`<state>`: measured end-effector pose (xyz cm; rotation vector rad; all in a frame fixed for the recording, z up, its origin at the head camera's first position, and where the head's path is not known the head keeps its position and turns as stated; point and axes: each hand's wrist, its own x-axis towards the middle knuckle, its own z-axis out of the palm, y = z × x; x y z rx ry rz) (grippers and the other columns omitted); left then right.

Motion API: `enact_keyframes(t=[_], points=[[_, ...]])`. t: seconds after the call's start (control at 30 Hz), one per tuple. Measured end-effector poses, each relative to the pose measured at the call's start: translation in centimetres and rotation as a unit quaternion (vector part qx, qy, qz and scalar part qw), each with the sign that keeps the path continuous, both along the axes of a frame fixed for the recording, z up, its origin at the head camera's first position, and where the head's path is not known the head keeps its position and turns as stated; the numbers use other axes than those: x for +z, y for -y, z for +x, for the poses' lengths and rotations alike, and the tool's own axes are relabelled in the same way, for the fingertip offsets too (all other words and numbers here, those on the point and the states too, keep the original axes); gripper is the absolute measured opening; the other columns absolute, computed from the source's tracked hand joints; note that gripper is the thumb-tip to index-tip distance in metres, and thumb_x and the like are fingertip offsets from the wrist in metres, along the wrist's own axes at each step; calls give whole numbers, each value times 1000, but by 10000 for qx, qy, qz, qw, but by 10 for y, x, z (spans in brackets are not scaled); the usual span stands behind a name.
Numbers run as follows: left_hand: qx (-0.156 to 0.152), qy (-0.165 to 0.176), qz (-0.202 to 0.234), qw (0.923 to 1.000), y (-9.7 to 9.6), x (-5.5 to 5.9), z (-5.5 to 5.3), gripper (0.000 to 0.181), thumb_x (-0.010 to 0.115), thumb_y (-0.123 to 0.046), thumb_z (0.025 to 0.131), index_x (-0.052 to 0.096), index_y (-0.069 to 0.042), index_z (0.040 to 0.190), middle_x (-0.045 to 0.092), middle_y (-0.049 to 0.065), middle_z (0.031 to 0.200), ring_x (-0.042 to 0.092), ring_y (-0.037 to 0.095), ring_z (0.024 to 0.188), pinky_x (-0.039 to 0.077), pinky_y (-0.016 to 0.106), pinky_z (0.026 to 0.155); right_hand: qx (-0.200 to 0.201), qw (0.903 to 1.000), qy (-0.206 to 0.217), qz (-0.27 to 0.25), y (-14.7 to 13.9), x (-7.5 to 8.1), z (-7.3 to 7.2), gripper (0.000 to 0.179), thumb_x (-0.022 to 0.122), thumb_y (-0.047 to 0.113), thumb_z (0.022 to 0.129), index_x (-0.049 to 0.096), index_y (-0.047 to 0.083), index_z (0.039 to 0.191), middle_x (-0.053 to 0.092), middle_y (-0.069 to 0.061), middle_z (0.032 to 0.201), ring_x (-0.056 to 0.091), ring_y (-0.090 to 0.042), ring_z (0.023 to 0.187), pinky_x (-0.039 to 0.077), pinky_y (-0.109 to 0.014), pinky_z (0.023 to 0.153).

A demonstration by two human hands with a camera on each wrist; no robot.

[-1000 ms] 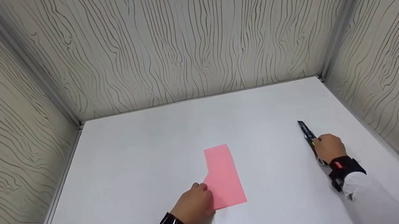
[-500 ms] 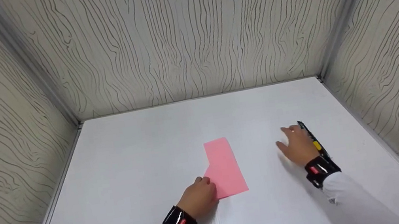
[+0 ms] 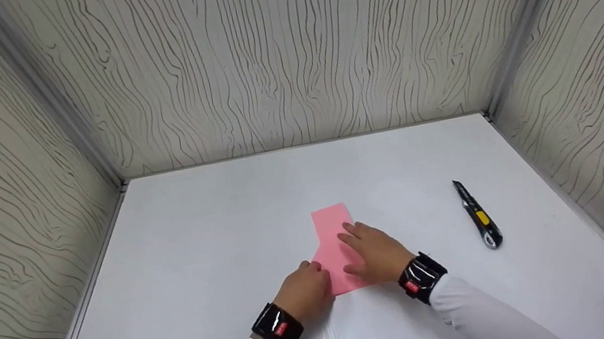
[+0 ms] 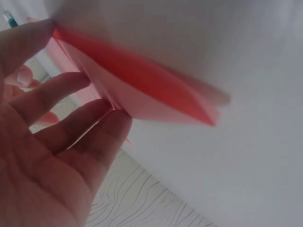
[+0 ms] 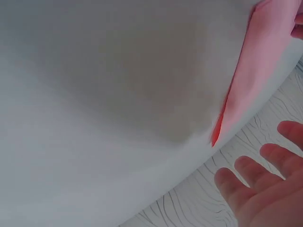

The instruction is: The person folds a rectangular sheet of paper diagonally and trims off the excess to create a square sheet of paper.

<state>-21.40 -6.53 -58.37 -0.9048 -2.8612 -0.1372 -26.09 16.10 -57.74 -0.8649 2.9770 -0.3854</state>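
Note:
A folded sheet of pink paper (image 3: 331, 231) lies on the white table, with a slanted step in its left edge. The left hand (image 3: 304, 290) pinches that edge with bent fingers. Seen from the left wrist, its fingertips meet the paper's edge, and the folded layers (image 4: 156, 90) gape apart. Spread fingers of the right hand (image 3: 375, 254) lie over the paper's right side, covering part of it. In the right wrist view, the right fingers (image 5: 253, 172) are extended and apart, beside the paper (image 5: 260, 52).
A black and yellow box cutter (image 3: 479, 214) lies at the right of the table (image 3: 214, 226), to the right of the right hand. Wood-patterned panels (image 3: 285, 63) enclose the table at the back and both sides.
The right hand has let go of the box cutter and come left onto the paper. The left hand and the paper have shifted slightly away from the person and to the right.

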Motion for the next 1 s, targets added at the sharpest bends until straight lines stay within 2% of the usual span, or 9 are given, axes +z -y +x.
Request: enact_keyframes(t=[0.17, 0.4, 0.57, 0.77, 1.0], points=[[-12, 116, -7, 9999, -2, -1, -2, 16, 81, -23, 97, 80, -9, 102, 73, 6, 93, 61, 19, 81, 60, 30, 75, 378, 9981, 319, 364, 4, -8, 2, 76, 75, 43, 99, 51, 5, 161, 46, -22, 169, 41, -46, 158, 38, -60, 127], [6, 106, -78, 9999, -2, 1, -4, 16, 83, -23, 95, 82, -8, 101, 71, 6, 91, 59, 18, 76, 59, 30, 71, 435, 9967, 313, 611, -5, -15, 4, 77, 76, 48, 98, 54, 7, 159, 49, -20, 167, 45, -44, 156, 40, -63, 124], [22, 145, 0, 9999, -2, 0, -6, 18, 86, -25, 91, 81, -9, 97, 69, 5, 88, 57, 17, 75, 57, 30, 69, 301, 9972, 376, 567, -17, -15, 4, 76, 77, 45, 98, 55, 5, 158, 49, -22, 167, 45, -46, 156, 40, -64, 124], [35, 216, 74, 9997, 0, -1, -4, 21, 88, -26, 89, 79, -8, 94, 68, 4, 88, 57, 17, 76, 57, 31, 68, 14, 9977, 614, 279, -39, -10, 4, 74, 79, 40, 98, 56, -1, 155, 49, -28, 164, 44, -52, 154, 37, -66, 125], [-119, 214, 101, 9996, 6, -1, -6, 20, 87, -26, 90, 78, -8, 93, 69, 4, 89, 58, 17, 78, 57, 30, 69, -366, 9974, 606, 116, -74, -13, 1, 73, 78, 40, 100, 55, -3, 155, 50, -29, 163, 44, -53, 154, 37, -65, 126]])
